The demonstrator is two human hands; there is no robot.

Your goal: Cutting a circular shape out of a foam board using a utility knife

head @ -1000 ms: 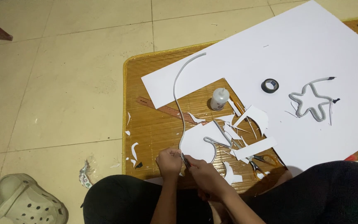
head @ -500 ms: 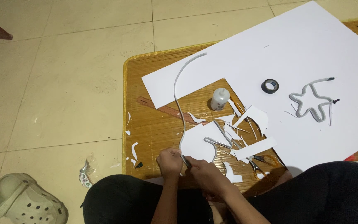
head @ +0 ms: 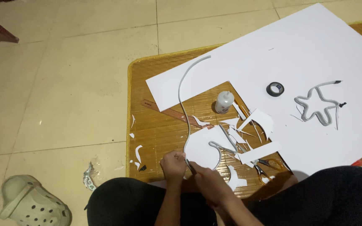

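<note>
Clog [head: 32, 205] lies on the tiles well left of the mat [head: 156, 129], with a crumpled wrapper [head: 89, 178] between the two. Paper scraps [head: 138, 152] dot the mat's left edge.

Near the mat's front edge the left hand [head: 174, 165] is clenched around the lower end of the grey tube [head: 183, 104]. The tube rises from the fist, curves away across the mat past a brown ruler [head: 168, 114], and ends over the corner of the white sheet [head: 306, 54] that covers the mat's right half. Just right of the fist, the right hand [head: 208, 182] grips a thin dark tool [head: 190, 167] whose tip meets the tube right at the left fingers; what the tool is cannot be told.

The work seems to be cutting or trimming the tube end. It would go best with the left grip kept tight and close to the tool tip, so the springy length does not swing, and with the tool pushed away from the fingers, which sit nearly touching it.

Further right on the mat lie a paper disc [head: 202, 146], a bent tube piece [head: 218, 152], a glue bottle [head: 224, 101], offcuts [head: 254, 121] and scissors [head: 269, 167]. On the sheet rest a tape roll [head: 275, 88] and a tube star [head: 317, 104].
</note>
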